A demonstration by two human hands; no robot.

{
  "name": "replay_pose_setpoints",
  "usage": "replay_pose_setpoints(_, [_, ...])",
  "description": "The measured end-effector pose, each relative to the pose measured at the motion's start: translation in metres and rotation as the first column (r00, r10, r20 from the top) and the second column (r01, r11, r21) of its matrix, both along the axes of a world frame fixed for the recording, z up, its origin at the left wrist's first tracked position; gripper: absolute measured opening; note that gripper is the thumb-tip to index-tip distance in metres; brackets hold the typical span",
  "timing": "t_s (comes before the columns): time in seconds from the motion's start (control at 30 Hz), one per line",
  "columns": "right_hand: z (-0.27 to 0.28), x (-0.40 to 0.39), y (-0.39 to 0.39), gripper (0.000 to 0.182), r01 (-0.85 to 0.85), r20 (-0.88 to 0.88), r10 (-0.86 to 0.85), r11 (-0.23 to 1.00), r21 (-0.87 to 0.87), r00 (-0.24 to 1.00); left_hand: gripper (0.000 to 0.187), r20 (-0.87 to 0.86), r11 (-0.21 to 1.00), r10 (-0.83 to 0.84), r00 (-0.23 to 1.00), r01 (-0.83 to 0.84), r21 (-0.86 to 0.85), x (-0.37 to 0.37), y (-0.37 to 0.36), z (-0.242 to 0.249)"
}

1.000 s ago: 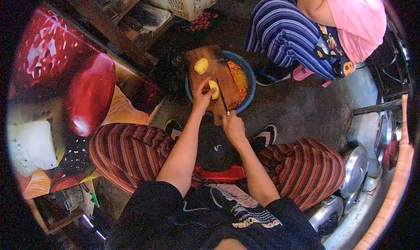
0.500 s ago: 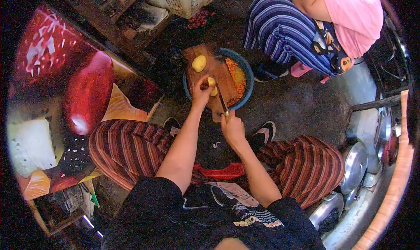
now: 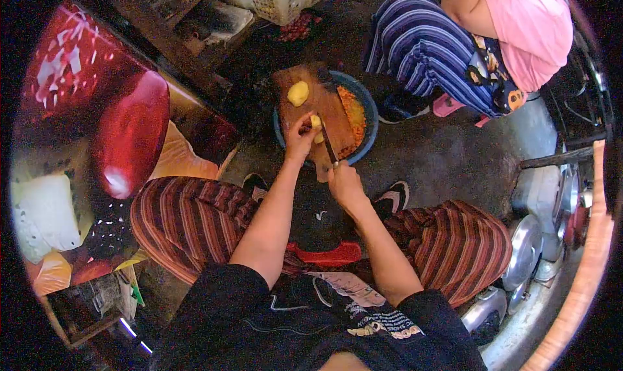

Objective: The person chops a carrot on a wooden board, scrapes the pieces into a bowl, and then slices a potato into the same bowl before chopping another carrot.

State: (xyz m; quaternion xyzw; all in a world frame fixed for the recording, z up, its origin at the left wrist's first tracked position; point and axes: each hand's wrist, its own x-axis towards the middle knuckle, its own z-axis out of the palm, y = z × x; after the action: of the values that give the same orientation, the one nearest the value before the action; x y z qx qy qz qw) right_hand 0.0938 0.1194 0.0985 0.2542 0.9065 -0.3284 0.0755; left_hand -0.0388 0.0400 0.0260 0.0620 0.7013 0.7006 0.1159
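- A second person (image 3: 448, 53), in a pink top and blue striped trousers, is sitting low on the right, well apart from the hands.
- A blue basin (image 3: 374, 111) is standing on the dark floor, ahead of the wearer's feet.
- A wooden board (image 3: 332, 99) is lying across the basin, covering much of its left side, its handle pointing toward the wearer.
- The right hand (image 3: 344, 181) is clasping a knife (image 3: 330, 146) by the handle.
- The left hand (image 3: 300, 139) is steadying a yellow piece (image 3: 316, 122) on the board with its fingers (they are hiding some of it, so I cannot tell whether it is whole).
- The knife is slanting just beside that piece, blade pointing away; whether they are touching is unclear.
- A yellow potato (image 3: 298, 94) is resting near the board's far left corner.
- Orange bits (image 3: 354, 119) are showing in the basin's uncovered right part.
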Motion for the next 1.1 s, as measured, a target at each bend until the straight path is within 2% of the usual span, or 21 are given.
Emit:
replay_pose_setpoints(0.13, [-0.044, -0.012, -0.008, 0.028, -0.063, 0.06, 0.061, 0.998, 0.022, 0.996, 0.043, -0.007, 0.998, -0.001, 1.0, 0.002, 0.058, -0.002, -0.002, -0.009])
replay_pose_setpoints(0.2, [-0.057, -0.007, -0.019, 0.027, 0.125, -0.075, -0.124, 0.992, 0.017, 0.99, 0.041, -0.037, 0.996, -0.001, 0.999, 0.005, 0.089, 0.0, -0.003, -0.008])
replay_pose_setpoints(0.23, [-0.058, -0.006, -0.022, 0.027, 0.124, -0.077, -0.123, 0.992, 0.017, 0.989, 0.041, -0.039, 0.996, 0.0, 0.999, 0.004, 0.09, 0.001, -0.004, -0.006])
replay_pose_setpoints(0.3, [-0.056, -0.004, -0.024, 0.027, 0.166, -0.194, -0.152, 0.985, 0.057, 0.969, 0.037, 0.014, 0.998, -0.003, 1.0, 0.002, 0.06, 0.0, -0.005, -0.004])
replay_pose_setpoints(0.33, [-0.052, -0.002, -0.022, 0.027, 0.171, -0.199, -0.155, 0.983, 0.061, 0.968, 0.037, 0.01, 0.998, -0.008, 1.0, 0.007, 0.065, -0.001, -0.005, -0.006])
replay_pose_setpoints(0.4, [-0.044, 0.001, -0.017, 0.026, 0.126, -0.114, -0.132, 0.99, -0.055, 0.985, 0.035, 0.164, 0.972, -0.015, 0.986, -0.024, 0.233, -0.005, -0.006, -0.01])
replay_pose_setpoints(0.43, [-0.041, 0.0, -0.013, 0.026, 0.127, -0.122, -0.132, 0.991, -0.051, 0.984, 0.033, 0.191, 0.973, -0.015, 0.981, -0.03, 0.227, -0.008, -0.005, -0.013])
replay_pose_setpoints(0.5, [-0.033, 0.001, -0.006, 0.026, 0.091, -0.021, -0.092, 0.995, -0.028, 0.996, 0.033, 0.19, 0.976, 0.009, 0.982, -0.051, 0.214, -0.007, -0.003, -0.015])
replay_pose_setpoints(0.6, [-0.017, 0.008, -0.004, 0.028, 0.052, -0.125, -0.051, 0.999, 0.007, 0.991, 0.032, 0.147, 0.984, 0.065, 0.987, -0.088, 0.155, -0.007, -0.002, -0.014])
replay_pose_setpoints(0.63, [-0.01, 0.009, -0.004, 0.028, 0.055, -0.124, -0.053, 0.998, 0.01, 0.991, 0.032, 0.093, 0.988, 0.096, 0.991, -0.106, 0.11, -0.008, 0.0, -0.016])
replay_pose_setpoints(0.87, [0.015, 0.011, -0.015, 0.029, 0.051, -0.077, -0.049, 0.998, 0.022, 0.996, 0.03, 0.075, 0.986, 0.106, 0.992, -0.114, 0.122, -0.005, 0.002, -0.013])
replay_pose_setpoints(0.93, [0.016, 0.01, -0.017, 0.03, 0.042, -0.069, -0.039, 0.999, 0.03, 0.997, 0.029, -0.016, 0.985, 0.128, 0.992, -0.125, 0.12, -0.005, 0.003, -0.012])
replay_pose_setpoints(1.1, [0.025, 0.001, -0.023, 0.031, 0.102, -0.033, -0.101, 0.995, 0.019, 0.994, 0.029, 0.009, 0.991, 0.125, 0.992, -0.126, 0.055, -0.002, 0.002, -0.008])
